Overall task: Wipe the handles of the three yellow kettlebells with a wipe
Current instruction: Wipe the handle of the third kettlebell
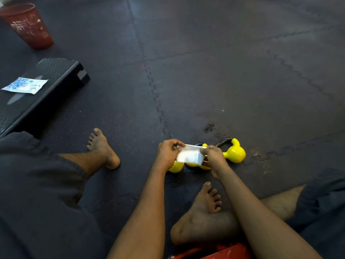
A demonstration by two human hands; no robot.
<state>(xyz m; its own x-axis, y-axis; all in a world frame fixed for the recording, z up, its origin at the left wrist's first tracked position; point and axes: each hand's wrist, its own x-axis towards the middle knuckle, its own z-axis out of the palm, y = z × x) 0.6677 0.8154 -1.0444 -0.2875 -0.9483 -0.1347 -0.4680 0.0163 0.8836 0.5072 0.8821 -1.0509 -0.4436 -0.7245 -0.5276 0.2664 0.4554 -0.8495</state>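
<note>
White and folded, the wipe (190, 156) was held stretched between two hands, low over the yellow kettlebells. Its left edge was pinched by the left grip (168, 156) and its right edge by the right grip (214, 157), with fingers and thumbs curled onto the cloth on both sides. Whether the wipe touched any handle could not be told.

Three kettlebells were grouped close together on the rubber floor mats (242, 71), near the middle of the scene. The right kettlebell (234, 153) was seen clear of the hands, tipped so that its handle pointed to the far left. The middle kettlebell (192, 164) and the left kettlebell (176, 167) were mostly hidden behind the wipe and the hands, so only their lower yellow curves were shown.

Bare feet were planted on the mats, the left foot (102, 148) well to the left of the kettlebells and the right foot (203, 208) just on their near side. At the left, a low black bench (56, 75) was set on the floor, and a blue-and-white packet (25, 85) was laid flat on it. A red mesh basket (28, 25) was placed at the far left.
</note>
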